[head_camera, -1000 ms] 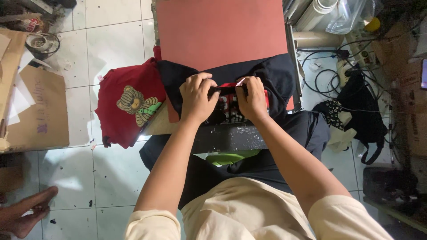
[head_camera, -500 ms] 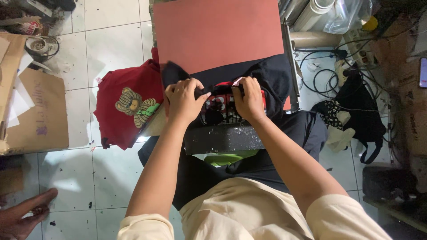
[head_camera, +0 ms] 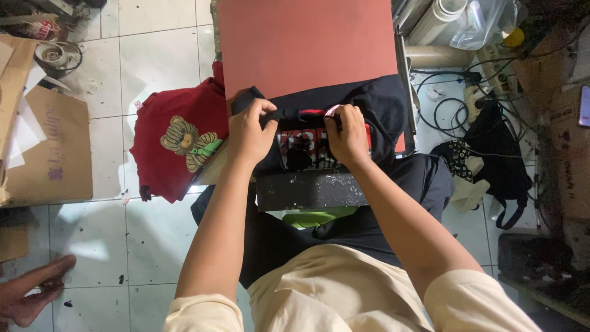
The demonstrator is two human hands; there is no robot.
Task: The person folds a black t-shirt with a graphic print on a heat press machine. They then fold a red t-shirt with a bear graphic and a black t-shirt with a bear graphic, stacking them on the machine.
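A black T-shirt point(head_camera: 375, 104) with a red and white print lies bunched at the near edge of a reddish-brown flat pad point(head_camera: 307, 43). My left hand point(head_camera: 252, 132) grips the shirt's folded edge on the left. My right hand point(head_camera: 348, 134) grips the same edge on the right, a hand's width away. The print shows between and below my hands. More black cloth point(head_camera: 424, 178) hangs down toward my lap, in front of a dark metal base point(head_camera: 307, 190).
A red T-shirt with a bear print point(head_camera: 178, 144) hangs left of the pad. Cardboard point(head_camera: 49, 154) lies on the tiled floor at the left. Another person's bare foot point(head_camera: 31, 295) is at the lower left. Cables, a black bag point(head_camera: 498, 166) and rolls crowd the right.
My hands have moved a little apart along the shirt's edge and pulled it slightly up the pad, so more of the print shows.
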